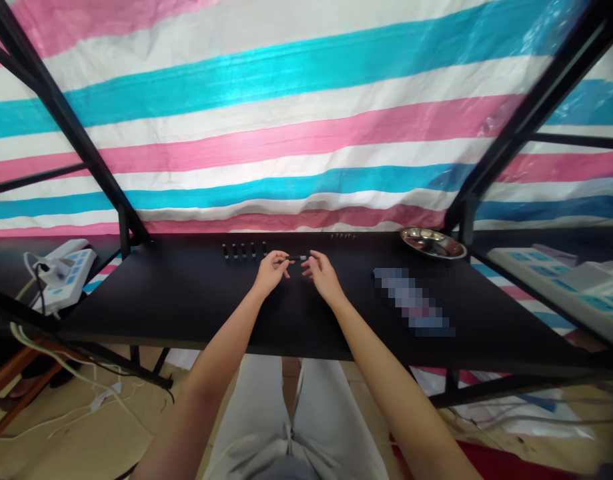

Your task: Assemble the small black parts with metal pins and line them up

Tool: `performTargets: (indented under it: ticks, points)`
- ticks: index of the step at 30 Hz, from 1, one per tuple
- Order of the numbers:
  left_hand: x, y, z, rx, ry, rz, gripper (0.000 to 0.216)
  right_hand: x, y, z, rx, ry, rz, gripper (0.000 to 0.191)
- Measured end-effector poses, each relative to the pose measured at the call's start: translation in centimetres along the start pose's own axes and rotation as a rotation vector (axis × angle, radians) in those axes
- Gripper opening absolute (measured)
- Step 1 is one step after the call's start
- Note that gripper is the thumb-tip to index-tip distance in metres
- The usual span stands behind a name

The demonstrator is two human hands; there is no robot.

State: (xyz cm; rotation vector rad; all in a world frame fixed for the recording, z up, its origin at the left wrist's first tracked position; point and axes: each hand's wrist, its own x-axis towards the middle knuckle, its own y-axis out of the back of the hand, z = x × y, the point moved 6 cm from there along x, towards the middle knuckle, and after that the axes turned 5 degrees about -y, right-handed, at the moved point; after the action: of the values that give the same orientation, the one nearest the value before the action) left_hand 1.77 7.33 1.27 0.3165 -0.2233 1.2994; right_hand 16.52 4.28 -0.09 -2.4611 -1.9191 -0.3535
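My left grip (pixel 272 272) is pinched on one end of a slim black stick (pixel 297 258), held level over the table (pixel 186 293); whether my right grip (pixel 323 275) closes on its pale end, I cannot tell. The straight front edge runs under my forearms, with a broad matte stretch leftward. Small dark cylinders (pixel 243 251) line up beside my left grip; a shiny, rounded metal plate (pixel 433 244) sits near the back right corner.

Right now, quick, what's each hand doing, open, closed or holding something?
Left hand: closed, pinching one end of the tube.
Right hand: half-curled at its other end; can't tell whether gripping.
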Motion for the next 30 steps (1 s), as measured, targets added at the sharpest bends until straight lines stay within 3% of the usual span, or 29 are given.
performTargets:
  ticks: [5, 10, 16, 20, 30]
  points:
    - [-0.9, -1.0, 0.9, -0.015, -0.017, -0.079, 0.018, -0.2, -0.5, -0.6, 0.261, -0.059, -0.071, 0.043]
    - [-1.3, -1.5, 0.9, 0.114, -0.052, -0.106, 0.014, -0.6, -0.4, -1.2, 0.436, -0.105, -0.096, 0.036]
    - [-2.0, -1.6, 1.9, 0.46, -0.185, -0.119, 0.018, -0.9, -0.4, -2.0, 0.496, -0.082, -0.098, 0.034]
    - [-2.3, -1.4, 2.8, 0.63, -0.188, -0.097, 0.019, -1.0, -0.6, -2.3, 0.496, -0.066, -0.097, 0.032]
    - [-2.3, -1.1, 3.1, 0.692, -0.201, -0.033, 0.035, -1.1, -0.9, -2.3, 0.498, -0.074, -0.105, 0.031]
